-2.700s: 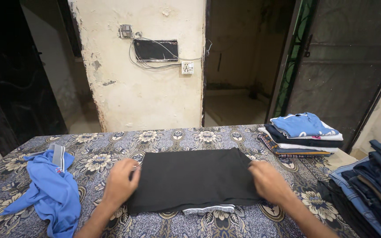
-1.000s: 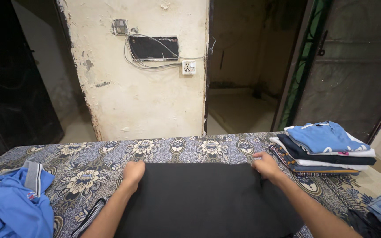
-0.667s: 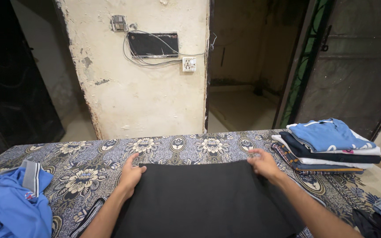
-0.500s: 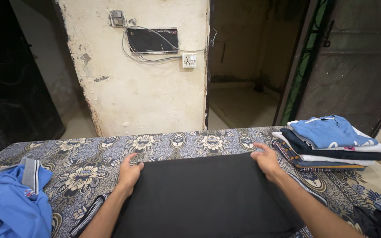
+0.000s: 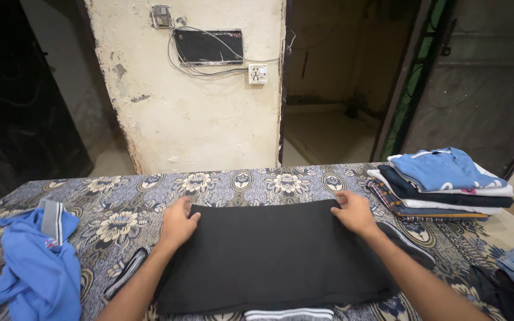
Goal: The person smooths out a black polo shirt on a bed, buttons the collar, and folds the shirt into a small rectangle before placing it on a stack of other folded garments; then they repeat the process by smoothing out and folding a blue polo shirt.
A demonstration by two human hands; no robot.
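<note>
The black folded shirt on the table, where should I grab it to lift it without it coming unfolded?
Probably grip the black folded shirt at its two short side edges, coming in from left and right: it lies flat and wide, with the left hand and right hand at its far corners.

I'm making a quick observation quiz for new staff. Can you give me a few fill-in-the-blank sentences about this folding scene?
1. Both hands rest on the far corners of a folded garment whose colour is ____.
2. The stack of folded clothes lies beyond the person's ____ hand.
3. The loose polo shirt near the left hand is ____ in colour.
4. The right hand lies flat on the cloth, while the table cover shows a ____ pattern.

Missing words: black; right; blue; floral
</note>
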